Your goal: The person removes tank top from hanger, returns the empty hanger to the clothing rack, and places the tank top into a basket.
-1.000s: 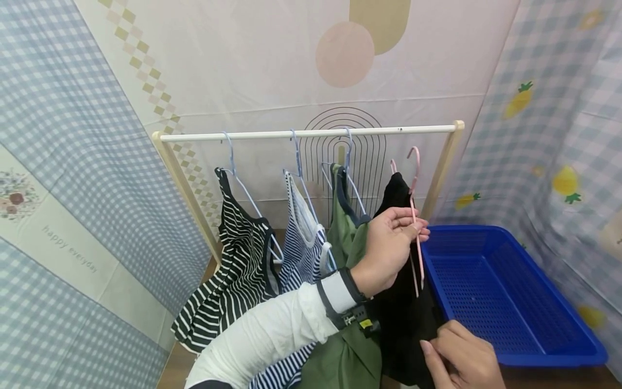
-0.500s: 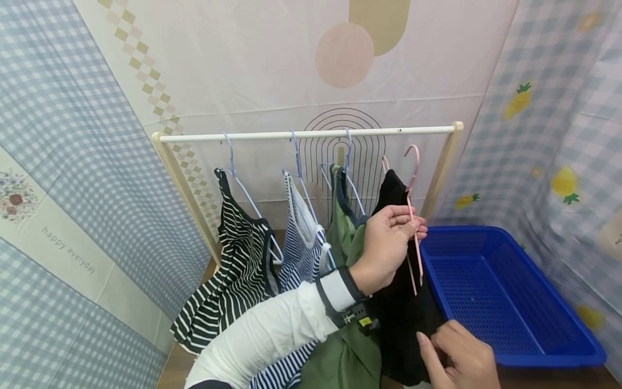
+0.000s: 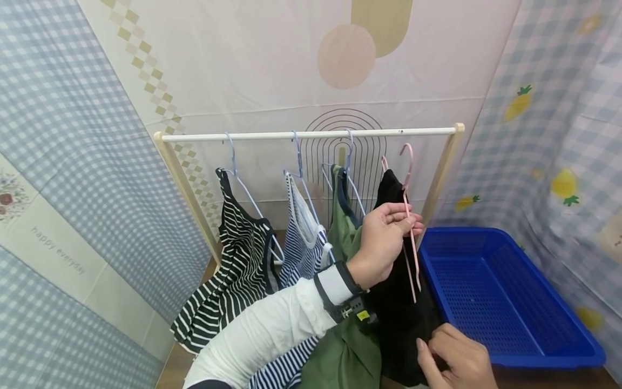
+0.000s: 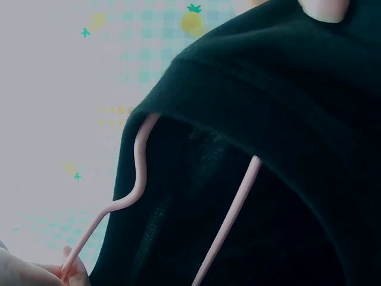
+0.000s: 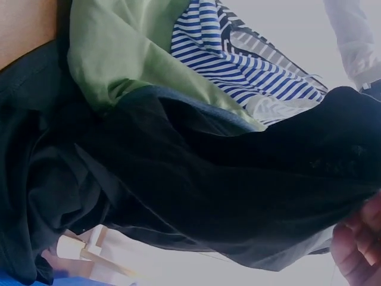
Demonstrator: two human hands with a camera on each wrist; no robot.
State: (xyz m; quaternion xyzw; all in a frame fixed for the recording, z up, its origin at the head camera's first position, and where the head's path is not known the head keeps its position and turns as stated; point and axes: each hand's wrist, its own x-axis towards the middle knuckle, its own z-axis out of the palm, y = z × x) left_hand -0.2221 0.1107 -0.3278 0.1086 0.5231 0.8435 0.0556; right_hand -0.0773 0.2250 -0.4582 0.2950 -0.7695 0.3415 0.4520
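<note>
In the head view, my left hand (image 3: 386, 235) pinches the pink hanger (image 3: 411, 227) between thumb and fingers, below its hook. A black garment (image 3: 400, 335) hangs with its upper part on the hanger, whose hook stands apart from the rail in front of it. My right hand (image 3: 459, 354) pinches the garment's edge lower down, at the bottom right. In the left wrist view, the hanger's wavy shoulder (image 4: 140, 161) and lower bar run inside the garment's opening (image 4: 256, 107). The right wrist view shows the black cloth (image 5: 238, 190) stretched towards the fingers (image 5: 357, 244).
A white rail (image 3: 262, 135) on wooden posts carries a black-striped top (image 3: 243, 243), a blue-striped top (image 3: 296, 254) and a green top (image 3: 340, 232) on blue hangers. Right of it stands a blue plastic basket (image 3: 583, 346). Patterned cloth walls surround the rack.
The left hand and pink hanger have shifted slightly left, with the hook closer to the green top. The right hand has moved a little left, still pinching the black garment.
</note>
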